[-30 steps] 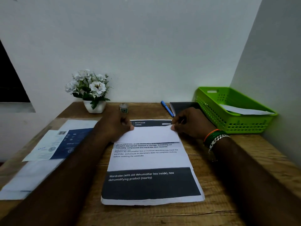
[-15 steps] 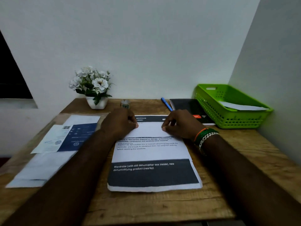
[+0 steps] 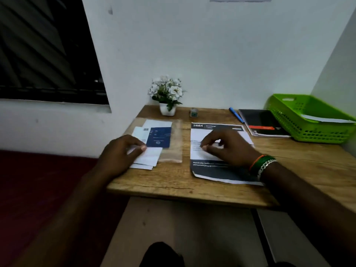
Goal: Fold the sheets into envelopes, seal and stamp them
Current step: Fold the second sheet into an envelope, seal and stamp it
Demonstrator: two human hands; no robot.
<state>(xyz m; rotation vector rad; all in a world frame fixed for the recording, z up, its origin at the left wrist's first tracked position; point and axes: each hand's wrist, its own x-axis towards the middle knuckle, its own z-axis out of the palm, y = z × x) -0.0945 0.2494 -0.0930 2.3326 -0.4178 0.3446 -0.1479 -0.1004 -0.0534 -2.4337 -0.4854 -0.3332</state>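
Note:
A printed sheet [image 3: 212,171] with dark bands lies on the wooden desk, its upper part folded down. My right hand [image 3: 229,148] rests on the fold, fingertips curled and pinching the paper's edge. At the desk's left edge lies a small stack of white envelopes [image 3: 151,158]. My left hand [image 3: 119,154] is on this stack, thumb pressed onto the top envelope and fingers under its left side. A blue printed card [image 3: 159,136] and other white papers lie just behind the stack.
A clear plastic sleeve [image 3: 174,145] lies between the stack and the sheet. Along the back stand a white flower pot [image 3: 167,110], a small bottle [image 3: 193,112], a blue pen [image 3: 236,115] and a black notebook [image 3: 264,120]. A green basket [image 3: 300,130] holding a paper sits at the far right.
My left hand left the folded sheet and moved left onto the envelope stack. My right hand stayed on the fold. The camera pulled back and turned left.

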